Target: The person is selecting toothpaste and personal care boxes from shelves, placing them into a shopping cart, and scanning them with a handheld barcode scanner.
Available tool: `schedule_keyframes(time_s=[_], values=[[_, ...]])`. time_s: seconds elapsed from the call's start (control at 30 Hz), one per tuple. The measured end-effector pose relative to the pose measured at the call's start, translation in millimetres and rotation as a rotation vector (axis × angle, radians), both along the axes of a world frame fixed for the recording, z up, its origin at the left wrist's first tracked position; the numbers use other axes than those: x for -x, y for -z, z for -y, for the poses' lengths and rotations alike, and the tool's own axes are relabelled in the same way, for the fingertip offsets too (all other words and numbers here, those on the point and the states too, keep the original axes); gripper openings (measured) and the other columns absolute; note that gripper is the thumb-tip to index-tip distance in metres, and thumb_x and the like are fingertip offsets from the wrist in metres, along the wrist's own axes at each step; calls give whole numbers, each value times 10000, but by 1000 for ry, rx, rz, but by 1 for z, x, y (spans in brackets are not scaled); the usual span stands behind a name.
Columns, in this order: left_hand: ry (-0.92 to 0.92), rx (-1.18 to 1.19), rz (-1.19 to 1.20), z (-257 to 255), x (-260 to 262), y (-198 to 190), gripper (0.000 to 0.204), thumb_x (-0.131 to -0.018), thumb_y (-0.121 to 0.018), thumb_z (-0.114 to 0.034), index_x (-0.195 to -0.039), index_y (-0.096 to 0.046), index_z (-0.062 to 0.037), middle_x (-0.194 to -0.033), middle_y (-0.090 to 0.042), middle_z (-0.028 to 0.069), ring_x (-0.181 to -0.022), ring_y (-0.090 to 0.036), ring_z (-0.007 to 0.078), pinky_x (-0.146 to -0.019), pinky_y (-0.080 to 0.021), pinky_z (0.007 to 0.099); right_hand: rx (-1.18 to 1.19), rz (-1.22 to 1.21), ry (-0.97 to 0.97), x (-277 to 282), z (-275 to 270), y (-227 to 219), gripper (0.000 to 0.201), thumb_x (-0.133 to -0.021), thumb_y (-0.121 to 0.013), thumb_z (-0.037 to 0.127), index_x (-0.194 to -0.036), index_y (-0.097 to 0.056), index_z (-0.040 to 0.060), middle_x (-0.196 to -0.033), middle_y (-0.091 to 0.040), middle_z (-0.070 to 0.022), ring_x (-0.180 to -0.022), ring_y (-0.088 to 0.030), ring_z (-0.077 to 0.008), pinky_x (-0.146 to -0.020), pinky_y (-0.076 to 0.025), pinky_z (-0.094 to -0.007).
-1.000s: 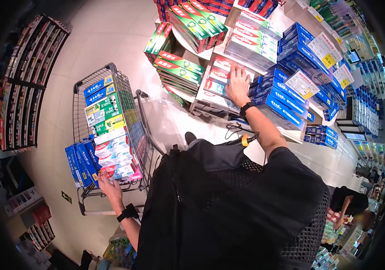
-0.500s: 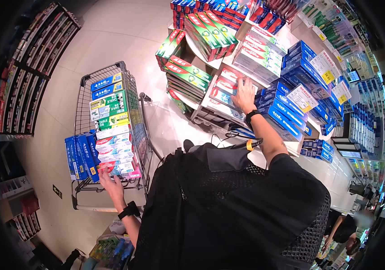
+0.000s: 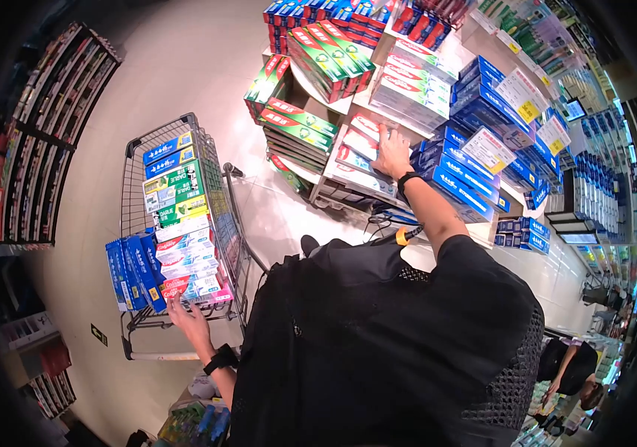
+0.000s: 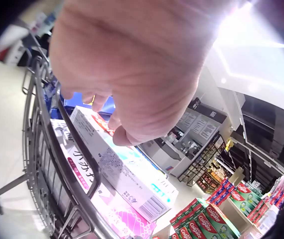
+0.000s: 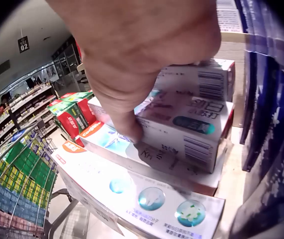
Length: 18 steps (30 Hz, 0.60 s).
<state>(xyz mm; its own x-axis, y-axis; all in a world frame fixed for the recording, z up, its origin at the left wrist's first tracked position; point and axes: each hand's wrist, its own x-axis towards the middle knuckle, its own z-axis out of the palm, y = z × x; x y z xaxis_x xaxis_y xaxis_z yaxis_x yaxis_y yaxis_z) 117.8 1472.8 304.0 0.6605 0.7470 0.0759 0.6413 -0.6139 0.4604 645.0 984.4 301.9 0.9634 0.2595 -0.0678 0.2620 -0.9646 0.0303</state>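
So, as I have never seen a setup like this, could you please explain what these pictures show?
There is no robot: a person works with two bare hands. The wide view comes from a camera on the head, looking down; the two close-ups come from one on each wrist. The shopping cart carries rows of boxes, some marked Darlie; the display carries more stacks. The left hand touches a Colgate box in the cart, fingers loose. The right hand is at the display, thumb against a white box; its other fingers are hidden up close, so I cannot tell whether it grips.

Blue boxes (image 3: 461, 173); green-and-red cartons (image 3: 297, 123); black shirt (image 3: 385, 328).
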Motion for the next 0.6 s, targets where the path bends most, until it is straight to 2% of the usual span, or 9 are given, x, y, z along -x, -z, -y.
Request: schedule_keyframes(time_s=[0.07,0.13,0.2,0.27,0.37,0.4,0.47,0.6], values=[[-46,14,-34,-1,11,1,609,-947,-677,-28,-1543,-553,-48,-1653,-393,317,-1557,-360,480,-1277,-290,554,-37,17,-31,-1,-4,5,1186,-660,-965,362,-1627,-351,52,-1319,-596,-249,-1284,-603,-443,-1052,-506,-581],[-55,-4,-34,3,19,0,602,-950,-676,-32,-1540,-556,-46,-1648,-393,322,-1557,-362,477,-1274,-294,555,-49,19,-36,0,-9,7,1181,-653,-963,341,-1622,-356,48,-1307,-601,-252,-1276,-607,-446,-1046,-507,-573],[-54,-20,-45,2,23,-2,604,-947,-678,-30,-1539,-557,-47,-1650,-393,319,-1556,-363,476,-1274,-295,554,-59,20,8,5,-14,6,1144,-642,-963,326,-1594,-389,59,-1299,-605,-220,-1275,-609,-415,-1057,-500,-556],[-61,-3,-33,-13,14,3,614,-936,-681,-23,-1537,-558,-49,-1645,-399,317,-1553,-368,475,-1271,-298,557,-69,23,32,13,-21,-1,1146,-641,-963,318,-1595,-387,52,-1294,-609,-221,-1282,-604,-419,-1050,-503,-573],[-86,-12,-47,3,55,-3,624,-927,-691,-21,-1537,-559,-50,-1639,-410,311,-1546,-378,470,-1271,-304,551,-161,-3,-28,26,-39,2,1219,-646,-967,334,-1655,-339,66,-1326,-620,-278,-1270,-624,-459,-1061,-533,-555],[-83,-25,-47,4,56,-2,626,-925,-693,-21,-1536,-559,-50,-1638,-413,308,-1544,-380,471,-1270,-308,548,-164,-17,-41,40,-42,-19,1169,-648,-963,344,-1617,-384,39,-1315,-627,-280,-1252,-636,-462,-1047,-543,-558],[-147,-23,-18,18,67,-9,622,-920,-694,-24,-1527,-564,-44,-1640,-415,304,-1534,-385,475,-1272,-315,535,-132,-40,-80,52,-51,-32,1059,-654,-961,353,-1511,-461,-20,-1290,-641,-291,-1204,-658,-474,-1020,-559,-558],[-218,8,45,45,64,-26,596,-919,-692,-31,-1504,-579,-48,-1637,-411,307,-1519,-388,493,-1273,-333,539,-185,-6,-185,77,-27,-53,1050,-644,-946,321,-1494,-440,-31,-1264,-643,-300,-1199,-625,-511,-1010,-540,-571]])
